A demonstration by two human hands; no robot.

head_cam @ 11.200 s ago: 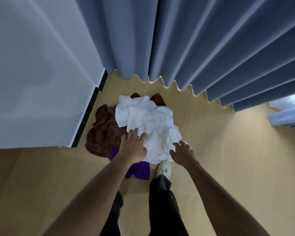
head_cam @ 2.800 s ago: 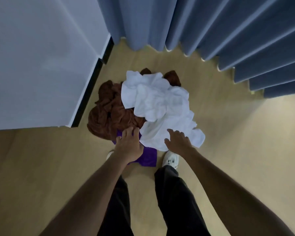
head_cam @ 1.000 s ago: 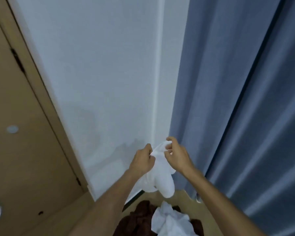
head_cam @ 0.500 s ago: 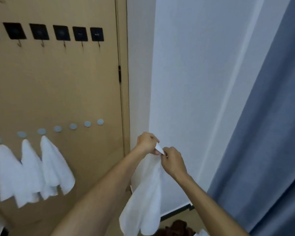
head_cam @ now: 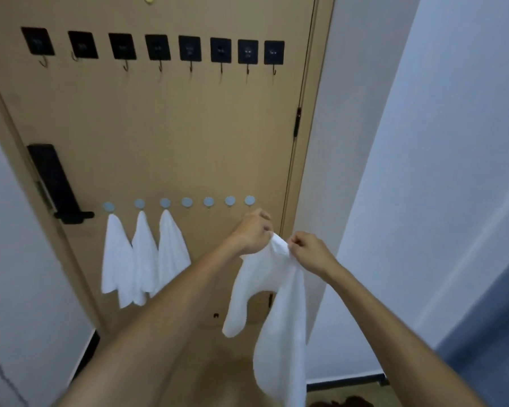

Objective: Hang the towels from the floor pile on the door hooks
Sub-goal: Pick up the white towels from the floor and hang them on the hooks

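At the tan door (head_cam: 171, 136), I've swung up from the floor pile: my left hand (head_cam: 252, 232) and right hand (head_cam: 307, 251) pinch a white towel (head_cam: 279, 304) below the free round hooks (head_cam: 218, 201); 3 towels (head_cam: 143, 257) already hang.

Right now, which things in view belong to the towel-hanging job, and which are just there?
Part of the job:
white towel pinched by left hand and right hand
round hooks
three hung towels
door

Just there:
black hooks
door handle
curtain
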